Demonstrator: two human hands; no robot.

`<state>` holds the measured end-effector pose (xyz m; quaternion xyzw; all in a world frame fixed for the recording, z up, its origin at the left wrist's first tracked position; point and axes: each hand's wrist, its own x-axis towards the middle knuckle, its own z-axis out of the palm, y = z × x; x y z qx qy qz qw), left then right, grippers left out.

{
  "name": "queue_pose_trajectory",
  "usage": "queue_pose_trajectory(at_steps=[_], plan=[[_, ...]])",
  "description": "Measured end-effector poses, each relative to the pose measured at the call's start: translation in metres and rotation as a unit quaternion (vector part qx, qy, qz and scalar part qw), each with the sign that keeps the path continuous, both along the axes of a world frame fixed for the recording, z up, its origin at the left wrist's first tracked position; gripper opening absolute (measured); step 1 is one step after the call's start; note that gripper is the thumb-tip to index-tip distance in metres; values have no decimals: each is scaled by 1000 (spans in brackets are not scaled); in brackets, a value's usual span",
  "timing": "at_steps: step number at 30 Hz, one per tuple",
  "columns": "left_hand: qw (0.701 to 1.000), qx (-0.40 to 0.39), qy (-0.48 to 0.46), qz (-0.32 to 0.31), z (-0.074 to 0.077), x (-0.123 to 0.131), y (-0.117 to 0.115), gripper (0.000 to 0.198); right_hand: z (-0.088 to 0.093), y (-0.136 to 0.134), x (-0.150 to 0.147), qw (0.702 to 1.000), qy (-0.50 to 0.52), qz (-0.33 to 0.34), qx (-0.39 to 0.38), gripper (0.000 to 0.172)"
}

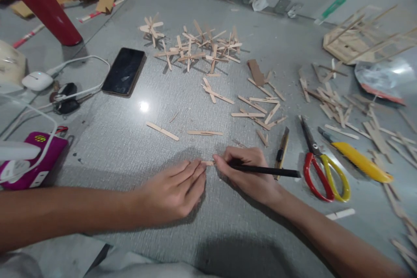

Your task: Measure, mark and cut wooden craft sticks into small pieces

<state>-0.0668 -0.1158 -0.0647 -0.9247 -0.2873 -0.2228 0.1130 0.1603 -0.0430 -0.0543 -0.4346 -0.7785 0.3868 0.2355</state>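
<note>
My left hand [177, 189] lies low on the grey table, its fingers together and pressing down a small wooden craft stick [207, 163]. Only a short piece of that stick shows between my hands. My right hand [249, 171] is closed around a slim black pen-like tool [270, 170], whose back end points right. The tool's tip is hidden by my fingers, so I cannot tell whether it is a pen or a knife. Just beyond my hands lie two loose craft sticks, one notched [205, 132] and one plain [162, 131].
Scissors [313, 150], a yellow cutter [358, 156] and a slim cutter [282, 152] lie right of my right hand. Star-shaped stick assemblies [189, 55] stand farther back. A phone [124, 71], cables and a purple box [35, 160] are at left. Scattered sticks [335, 100] cover the right side.
</note>
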Motion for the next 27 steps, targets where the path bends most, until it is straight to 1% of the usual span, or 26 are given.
queue_pose_trajectory(at_steps=[6, 12, 17, 24, 25, 27], plan=[[1000, 7, 4, 4, 0, 0, -1, 29, 2, -1, -1, 1000, 0, 7, 3, 44], [1000, 3, 3, 1, -1, -1, -2, 29, 1, -1, -2, 1000, 1, 1, 9, 44], [1000, 5, 6, 7, -2, -1, -2, 29, 3, -1, -3, 1000, 1, 2, -1, 44], [1000, -4, -2, 0, -1, -1, -2, 31, 5, -1, -4, 1000, -1, -8, 12, 45], [1000, -5, 0, -1, -1, -1, -2, 31, 5, -1, -4, 1000, 3, -12, 3, 45], [1000, -7, 2, -1, -1, -1, -2, 31, 3, 0, -3, 999, 20, -19, -37, 45]])
